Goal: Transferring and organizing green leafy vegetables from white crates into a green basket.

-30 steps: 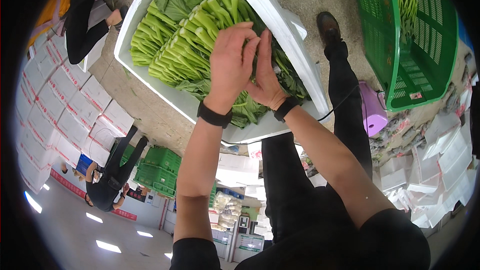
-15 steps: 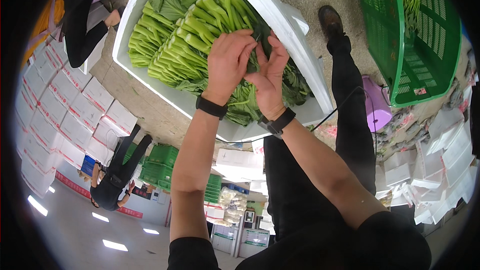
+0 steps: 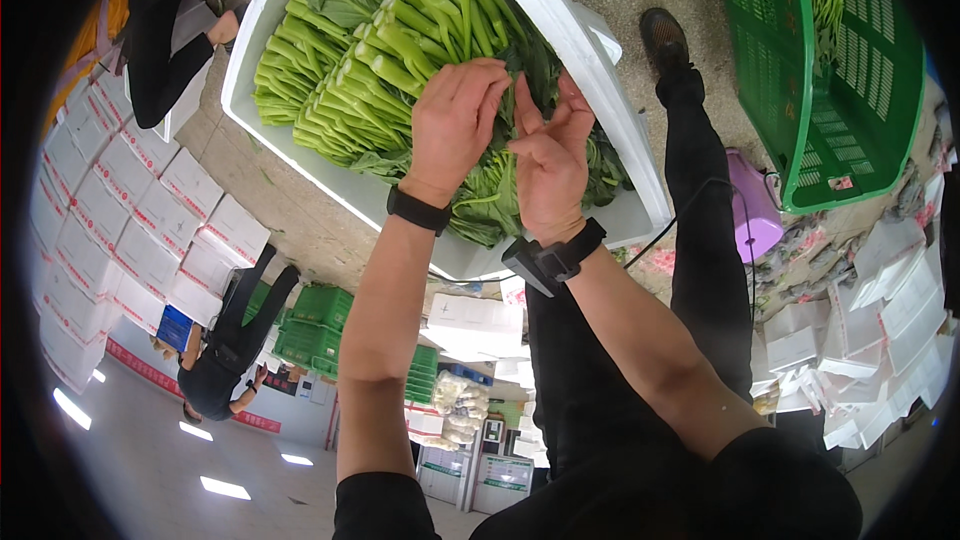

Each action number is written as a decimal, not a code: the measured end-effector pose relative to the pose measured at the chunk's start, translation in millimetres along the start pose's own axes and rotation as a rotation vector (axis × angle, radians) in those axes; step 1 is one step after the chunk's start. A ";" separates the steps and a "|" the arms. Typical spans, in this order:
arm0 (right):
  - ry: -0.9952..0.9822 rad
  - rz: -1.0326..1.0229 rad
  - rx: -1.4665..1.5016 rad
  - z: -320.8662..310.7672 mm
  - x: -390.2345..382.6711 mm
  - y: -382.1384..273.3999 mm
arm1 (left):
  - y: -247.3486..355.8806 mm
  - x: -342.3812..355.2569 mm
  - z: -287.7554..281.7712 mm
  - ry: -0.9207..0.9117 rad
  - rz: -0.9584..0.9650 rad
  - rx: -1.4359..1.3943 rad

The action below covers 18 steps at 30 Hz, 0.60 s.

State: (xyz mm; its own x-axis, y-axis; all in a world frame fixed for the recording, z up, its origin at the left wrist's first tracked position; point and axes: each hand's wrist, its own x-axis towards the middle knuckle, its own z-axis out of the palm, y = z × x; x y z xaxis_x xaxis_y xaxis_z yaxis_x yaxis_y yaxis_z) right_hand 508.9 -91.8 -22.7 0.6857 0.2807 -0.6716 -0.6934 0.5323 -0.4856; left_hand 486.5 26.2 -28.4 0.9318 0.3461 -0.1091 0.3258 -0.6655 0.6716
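Note:
A white foam box (image 3: pixel 640 140) holds rows of leafy green vegetables (image 3: pixel 375 80), thick pale-green stalks toward the left and dark leaves toward the right. My left hand (image 3: pixel 455 120) is over the middle of the box, its fingers curled together and pressed down on the leaves; the fingertips are partly hidden. Close beside it, my right hand (image 3: pixel 553 165) lies among the leaves near the box's right wall, palm turned up. Its fingers are bent and apart, and I see nothing held in them. Both wrists wear black bands.
A tall green plastic crate (image 3: pixel 790 80) with some greens stands at the right, by a purple stool (image 3: pixel 752 205). White cartons (image 3: pixel 130 210) are stacked at the left. Another person (image 3: pixel 225 360) stands beyond them. A dark cable (image 3: pixel 660 232) runs past my leg.
My right hand has shifted slightly right and down, drawing a little away from my left hand, and its fingers have spread. My left hand stays nearly in place on the leaves.

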 end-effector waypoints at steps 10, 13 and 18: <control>0.155 0.122 -0.298 -1.4 16.2 0.8 | 2.0 -14.1 -0.8 0.131 -0.243 -0.094; 0.165 0.126 -0.297 -4.8 18.9 2.7 | 8.9 -11.7 -0.3 0.177 -0.282 -0.156; 0.183 0.146 -0.255 1.1 18.1 -0.6 | 5.0 -9.2 1.4 0.055 0.048 0.019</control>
State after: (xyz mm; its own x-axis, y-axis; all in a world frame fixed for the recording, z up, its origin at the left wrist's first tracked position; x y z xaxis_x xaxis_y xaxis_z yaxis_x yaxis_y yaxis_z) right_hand 521.9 -86.1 -33.9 0.5404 0.1793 -0.8221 -0.8300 0.2741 -0.4858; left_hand 479.8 18.7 -25.1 0.9363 0.3494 -0.0363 0.2848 -0.6943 0.6609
